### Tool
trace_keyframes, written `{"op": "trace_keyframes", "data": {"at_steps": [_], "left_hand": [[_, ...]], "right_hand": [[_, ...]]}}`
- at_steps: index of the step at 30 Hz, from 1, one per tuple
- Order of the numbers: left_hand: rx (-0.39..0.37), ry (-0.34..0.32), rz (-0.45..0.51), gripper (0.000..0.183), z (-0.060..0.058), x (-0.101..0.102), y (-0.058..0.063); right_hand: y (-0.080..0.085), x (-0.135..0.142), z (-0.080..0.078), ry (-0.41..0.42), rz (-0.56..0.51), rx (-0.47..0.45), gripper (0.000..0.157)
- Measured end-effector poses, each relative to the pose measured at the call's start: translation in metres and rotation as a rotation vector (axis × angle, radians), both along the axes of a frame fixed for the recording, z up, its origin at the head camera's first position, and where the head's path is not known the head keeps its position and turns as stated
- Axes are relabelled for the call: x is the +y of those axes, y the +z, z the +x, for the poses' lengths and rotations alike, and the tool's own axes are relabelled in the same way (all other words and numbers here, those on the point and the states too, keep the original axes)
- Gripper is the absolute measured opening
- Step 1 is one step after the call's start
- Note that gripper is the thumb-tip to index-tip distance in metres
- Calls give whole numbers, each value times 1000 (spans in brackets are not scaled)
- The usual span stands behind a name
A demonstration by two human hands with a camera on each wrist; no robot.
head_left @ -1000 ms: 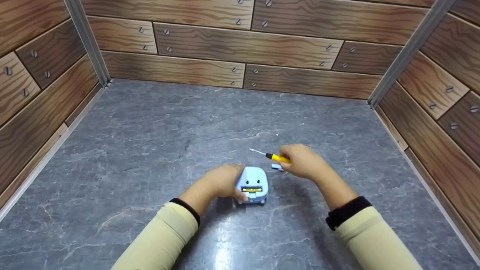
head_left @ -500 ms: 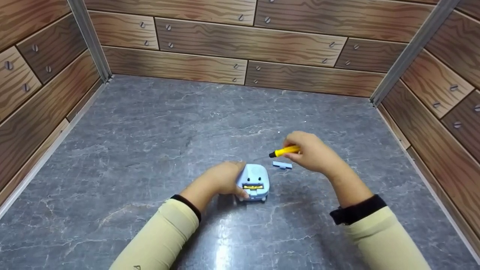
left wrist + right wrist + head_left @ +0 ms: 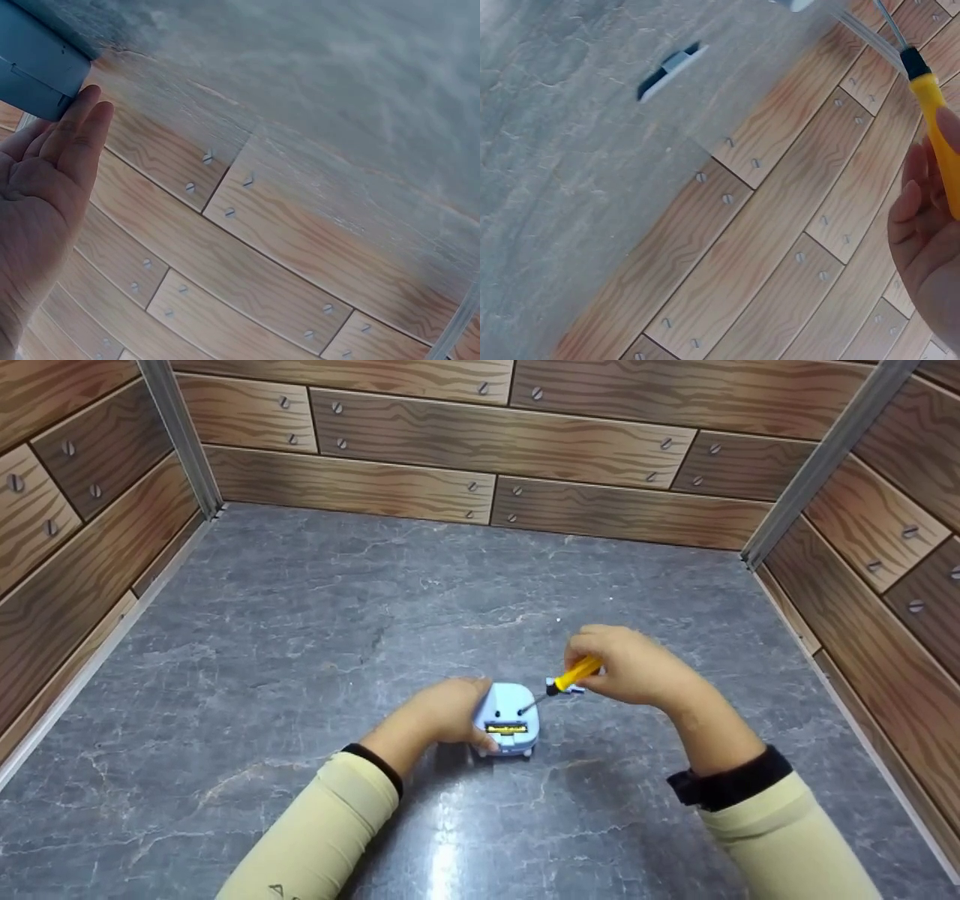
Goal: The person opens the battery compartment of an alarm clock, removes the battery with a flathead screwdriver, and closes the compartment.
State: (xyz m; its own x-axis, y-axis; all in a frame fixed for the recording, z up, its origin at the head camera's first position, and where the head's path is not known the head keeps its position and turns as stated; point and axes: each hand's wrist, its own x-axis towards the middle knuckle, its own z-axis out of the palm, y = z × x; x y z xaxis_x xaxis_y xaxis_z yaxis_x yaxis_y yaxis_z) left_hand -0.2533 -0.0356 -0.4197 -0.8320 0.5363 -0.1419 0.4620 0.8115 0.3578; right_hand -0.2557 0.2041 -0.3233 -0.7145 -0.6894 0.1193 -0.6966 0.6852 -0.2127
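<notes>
A small light-blue plastic device [image 3: 514, 695] with rounded corners stands on the grey marbled surface. Its battery slot is uncovered, and a yellow battery [image 3: 506, 729] shows inside, below two dark holes. My left hand [image 3: 448, 712] grips the device's left side, thumb at the front and fingers behind; the left wrist view shows fingertips against the casing [image 3: 41, 71]. In my right hand [image 3: 634, 666] is a screwdriver [image 3: 939, 127] with a yellow handle and black collar, pinched between thumb and fingers. Its shaft slants down left, the tip right at the device's right-hand hole.
The loose blue battery cover [image 3: 673, 71] lies on the surface to the right of the device, partly hidden by the screwdriver in the head view. Wood-patterned walls [image 3: 360, 480] rise at the back and both sides, with metal strips [image 3: 176, 435] in the corners.
The screwdriver, first pointing left above the cover, has swung so its tip comes down onto the device's right-hand hole. My right hand has shifted slightly right and away. The left hand keeps its grip.
</notes>
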Motion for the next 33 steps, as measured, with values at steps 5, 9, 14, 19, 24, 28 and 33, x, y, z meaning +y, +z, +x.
{"op": "trace_keyframes", "data": {"at_steps": [5, 9, 14, 19, 24, 28, 33], "left_hand": [[2, -4, 5, 100, 0, 0, 1], [-7, 1, 7, 101, 0, 0, 1], [-8, 6, 7, 100, 1, 0, 0], [-3, 0, 13, 99, 0, 0, 0], [-1, -6, 4, 98, -1, 0, 1], [-10, -1, -3, 99, -1, 1, 2], [-16, 3, -7, 101, 0, 0, 1]], "right_hand": [[4, -3, 3, 3, 66, -46, 16], [5, -6, 4, -14, 115, -54, 13], [4, -11, 4, -6, 158, -58, 11], [1, -14, 4, 5, 181, -56, 12], [-5, -15, 3, 8, 169, -64, 13], [-8, -12, 2, -28, 168, -88, 10], [-12, -5, -1, -119, 194, -167, 11]]}}
